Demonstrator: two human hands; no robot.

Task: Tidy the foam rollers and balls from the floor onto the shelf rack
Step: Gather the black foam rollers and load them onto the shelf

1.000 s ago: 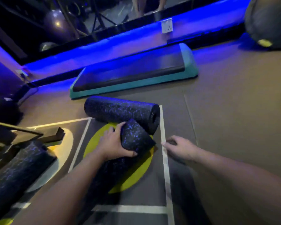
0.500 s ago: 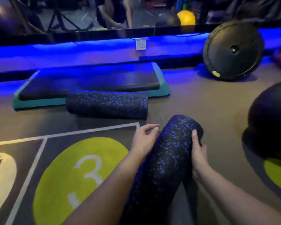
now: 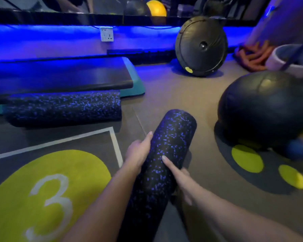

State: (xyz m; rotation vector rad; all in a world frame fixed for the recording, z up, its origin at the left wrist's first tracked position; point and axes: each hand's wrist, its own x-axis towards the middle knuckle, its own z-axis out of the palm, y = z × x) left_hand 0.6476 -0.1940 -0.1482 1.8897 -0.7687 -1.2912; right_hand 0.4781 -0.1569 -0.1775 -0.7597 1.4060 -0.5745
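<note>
Foam, black flecked with blue: the foam roller (image 3: 164, 154) is held off the floor (image 3: 191, 95), tilted away between both hands. The left hand (image 3: 138, 152) cups its left flank, fingers wrapped on it. The right hand (image 3: 178, 173) grips from the right, forefinger laid over the top. It should be light, stiff and slightly grippy, best held mid-length as here. Beyond, a second roller (image 3: 63, 109) lies against the step platform (image 3: 59, 75). A large black ball (image 3: 262, 109) sits right, well apart. No shelf rack shows.
</note>
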